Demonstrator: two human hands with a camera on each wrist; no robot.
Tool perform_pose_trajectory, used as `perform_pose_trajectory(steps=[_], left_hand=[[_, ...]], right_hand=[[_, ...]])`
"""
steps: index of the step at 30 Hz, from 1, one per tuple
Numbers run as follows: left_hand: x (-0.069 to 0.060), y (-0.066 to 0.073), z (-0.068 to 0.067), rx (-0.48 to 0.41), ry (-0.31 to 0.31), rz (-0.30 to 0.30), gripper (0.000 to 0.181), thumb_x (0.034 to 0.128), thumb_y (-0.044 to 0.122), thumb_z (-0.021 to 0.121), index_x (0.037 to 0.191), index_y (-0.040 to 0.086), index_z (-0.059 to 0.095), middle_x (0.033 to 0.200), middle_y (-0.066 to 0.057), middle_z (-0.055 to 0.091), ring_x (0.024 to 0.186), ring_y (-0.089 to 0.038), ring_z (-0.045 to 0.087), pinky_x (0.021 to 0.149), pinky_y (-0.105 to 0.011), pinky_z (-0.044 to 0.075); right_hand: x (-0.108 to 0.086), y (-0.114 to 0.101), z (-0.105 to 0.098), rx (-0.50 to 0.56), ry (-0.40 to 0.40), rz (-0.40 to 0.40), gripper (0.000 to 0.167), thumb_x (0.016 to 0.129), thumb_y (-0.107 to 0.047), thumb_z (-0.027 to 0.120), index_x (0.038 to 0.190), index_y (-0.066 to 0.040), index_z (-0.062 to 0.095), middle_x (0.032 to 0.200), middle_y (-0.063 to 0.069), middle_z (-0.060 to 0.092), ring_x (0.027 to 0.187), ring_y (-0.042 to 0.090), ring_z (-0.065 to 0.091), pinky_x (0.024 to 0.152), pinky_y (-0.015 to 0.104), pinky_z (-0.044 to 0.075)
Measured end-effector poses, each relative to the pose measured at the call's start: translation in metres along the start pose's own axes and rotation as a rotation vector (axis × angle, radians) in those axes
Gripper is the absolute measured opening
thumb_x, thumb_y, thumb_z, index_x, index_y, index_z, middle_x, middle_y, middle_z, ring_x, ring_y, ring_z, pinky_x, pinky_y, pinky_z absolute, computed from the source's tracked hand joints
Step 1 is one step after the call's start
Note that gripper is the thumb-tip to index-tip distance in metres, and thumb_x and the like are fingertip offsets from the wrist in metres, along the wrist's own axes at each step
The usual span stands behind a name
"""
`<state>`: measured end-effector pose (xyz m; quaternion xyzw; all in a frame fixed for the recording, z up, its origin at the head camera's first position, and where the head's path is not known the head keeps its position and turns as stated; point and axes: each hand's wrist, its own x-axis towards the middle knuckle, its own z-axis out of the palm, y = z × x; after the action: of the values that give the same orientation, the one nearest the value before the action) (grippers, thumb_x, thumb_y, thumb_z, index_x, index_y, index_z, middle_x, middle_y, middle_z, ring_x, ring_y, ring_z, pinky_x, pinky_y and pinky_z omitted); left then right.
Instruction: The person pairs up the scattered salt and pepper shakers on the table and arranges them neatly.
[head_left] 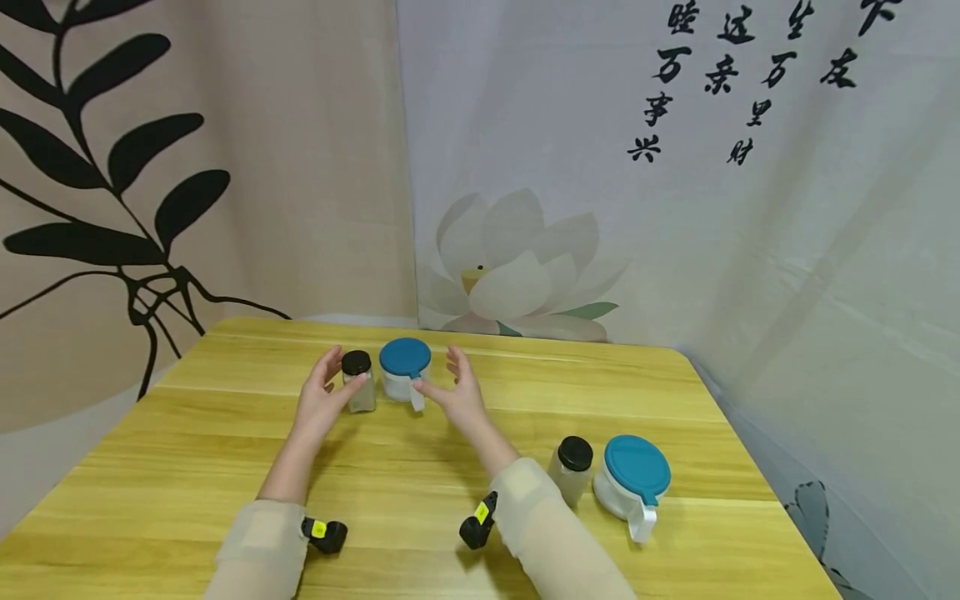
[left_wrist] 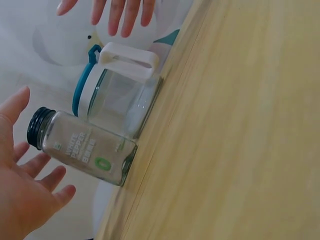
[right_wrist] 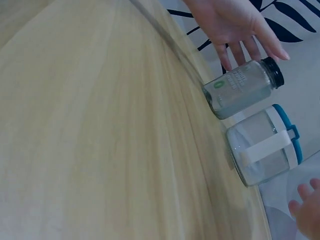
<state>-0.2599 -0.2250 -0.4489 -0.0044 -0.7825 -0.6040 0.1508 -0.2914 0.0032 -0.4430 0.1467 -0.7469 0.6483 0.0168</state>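
Observation:
A glass white pepper bottle (head_left: 362, 395) with a black cap stands upright near the far edge of the table. Close beside it is a clear jar (head_left: 397, 385) with a blue lid and white handle. My left hand (head_left: 321, 403) is at the bottle's left, fingers spread and thumb near the cap; in the left wrist view a gap shows between this hand (left_wrist: 25, 195) and the bottle (left_wrist: 85, 145). To the right of the jar, my right hand (head_left: 461, 402) has its fingers extended, thumb toward the handle. The right wrist view shows it (right_wrist: 307, 212) apart from the jar (right_wrist: 262, 147).
Nearer and to the right stand a second black-capped bottle (head_left: 572, 471) and a second blue-lidded jar (head_left: 633, 479), beside my right sleeve (head_left: 555, 525). The wooden table (head_left: 405, 533) ends at the back before a printed cloth (head_left: 525, 125).

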Motion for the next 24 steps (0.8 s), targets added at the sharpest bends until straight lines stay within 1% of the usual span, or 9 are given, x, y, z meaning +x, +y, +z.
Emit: perform_pose_trajectory(steps=[5,12,16,18,24], left_hand=[[0.0,0.001,0.001,0.006,-0.003,-0.009,0.083,0.0891,0.033,0.07,0.152,0.007,0.022,0.152,-0.016,0.029,0.137,-0.035,0.027,0.108,-0.054,0.023],[0.0,0.001,0.0,-0.002,-0.009,-0.02,0.082,0.0895,0.033,0.069,0.152,0.007,0.022,0.152,-0.016,0.029,0.137,-0.034,0.026,0.109,-0.053,0.023],[0.0,0.002,0.0,-0.014,-0.018,-0.023,0.081,0.0902,0.03,0.069,0.152,0.007,0.021,0.153,-0.016,0.028,0.138,-0.033,0.025,0.109,-0.053,0.023],[-0.001,0.005,0.0,-0.021,-0.022,-0.031,0.08,0.0906,0.027,0.068,0.152,0.006,0.022,0.153,-0.017,0.027,0.138,-0.034,0.024,0.11,-0.052,0.022],[-0.011,0.031,0.001,-0.036,-0.039,-0.03,0.075,0.0925,0.016,0.065,0.15,-0.002,0.02,0.153,-0.023,0.023,0.138,-0.04,0.021,0.109,-0.056,0.021]], right_hand=[[0.003,0.001,0.003,-0.011,0.004,0.007,0.083,0.084,-0.02,0.076,0.15,-0.01,0.027,0.148,0.014,0.034,0.134,0.032,0.033,0.109,0.051,0.025],[0.009,0.001,0.005,-0.047,0.017,0.031,0.085,0.082,-0.024,0.078,0.149,-0.011,0.028,0.149,0.013,0.034,0.134,0.033,0.033,0.105,0.054,0.031],[0.012,0.0,0.005,-0.085,0.003,0.05,0.085,0.083,-0.025,0.078,0.15,-0.012,0.027,0.15,0.011,0.032,0.135,0.032,0.033,0.103,0.052,0.035],[0.014,0.0,0.006,-0.1,-0.006,0.057,0.085,0.083,-0.027,0.077,0.15,-0.012,0.027,0.151,0.01,0.032,0.135,0.033,0.032,0.102,0.051,0.036],[0.016,0.001,0.011,-0.1,-0.022,0.076,0.087,0.082,-0.03,0.078,0.151,-0.014,0.027,0.152,0.006,0.031,0.135,0.033,0.032,0.102,0.051,0.036]])
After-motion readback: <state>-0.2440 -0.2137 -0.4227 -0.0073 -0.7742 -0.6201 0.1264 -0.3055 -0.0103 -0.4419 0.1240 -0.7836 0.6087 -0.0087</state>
